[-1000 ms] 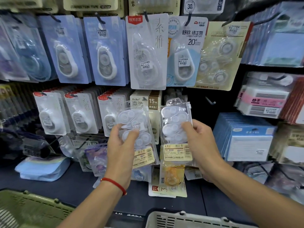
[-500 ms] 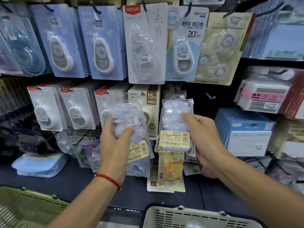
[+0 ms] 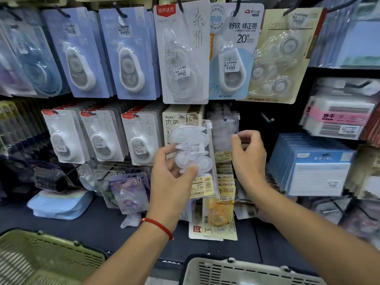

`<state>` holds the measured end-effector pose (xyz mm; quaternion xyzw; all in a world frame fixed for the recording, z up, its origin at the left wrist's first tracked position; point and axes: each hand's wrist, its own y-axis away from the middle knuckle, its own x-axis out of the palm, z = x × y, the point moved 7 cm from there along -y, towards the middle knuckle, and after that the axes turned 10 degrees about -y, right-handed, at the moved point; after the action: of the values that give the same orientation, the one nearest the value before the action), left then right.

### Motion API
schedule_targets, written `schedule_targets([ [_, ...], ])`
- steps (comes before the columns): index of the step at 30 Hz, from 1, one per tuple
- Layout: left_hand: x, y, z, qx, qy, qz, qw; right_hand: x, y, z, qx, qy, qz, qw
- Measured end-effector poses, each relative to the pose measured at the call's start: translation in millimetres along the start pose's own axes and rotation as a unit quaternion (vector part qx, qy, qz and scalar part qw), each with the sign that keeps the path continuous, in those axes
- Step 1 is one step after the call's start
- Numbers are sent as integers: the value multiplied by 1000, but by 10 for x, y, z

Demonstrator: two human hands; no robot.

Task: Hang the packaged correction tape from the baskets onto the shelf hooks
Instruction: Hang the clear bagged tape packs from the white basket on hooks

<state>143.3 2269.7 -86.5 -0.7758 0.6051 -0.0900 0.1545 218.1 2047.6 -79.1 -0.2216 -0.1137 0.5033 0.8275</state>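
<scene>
Head view, shelf face. The left hand (image 3: pixel 174 177) pinches a clear pack (image 3: pixel 194 159) of correction tapes between thumb and fingers, the thumb lying across its front. The pack's long axis runs near upright, its top tipped slightly toward 1 o'clock and its label end low at 6 o'clock.

The right hand (image 3: pixel 247 156) is raised just to the 3 o'clock side of this pack, fingertips drawn together at the edge of a second pack (image 3: pixel 223 130), which is blurred. That second pack sits at 1 o'clock from the first, its top against a hook (image 3: pixel 226 118) in the middle row. Whether it already hangs free cannot be told.

An empty hook (image 3: pixel 267 119) stands farther toward 3 o'clock; the right hand is the nearer to both.

Judgement: the held pack must travel up and toward 1 o'clock, hole end leading. Two baskets, green (image 3: pixel 41 258) and grey (image 3: pixel 236 270), lie at 6 o'clock.
</scene>
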Motion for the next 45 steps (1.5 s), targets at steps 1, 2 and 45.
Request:
schedule_targets([
  [1, 14, 2, -2, 5, -1, 8, 1000, 64, 78, 89, -6, -50, 61, 997],
  [2, 25, 1, -7, 11, -3, 15, 1000, 136, 173, 170, 0, -91, 130, 987],
  [45, 216, -45, 91, 173, -416, 95, 888, -56, -148, -420, 129, 4, 19, 991],
])
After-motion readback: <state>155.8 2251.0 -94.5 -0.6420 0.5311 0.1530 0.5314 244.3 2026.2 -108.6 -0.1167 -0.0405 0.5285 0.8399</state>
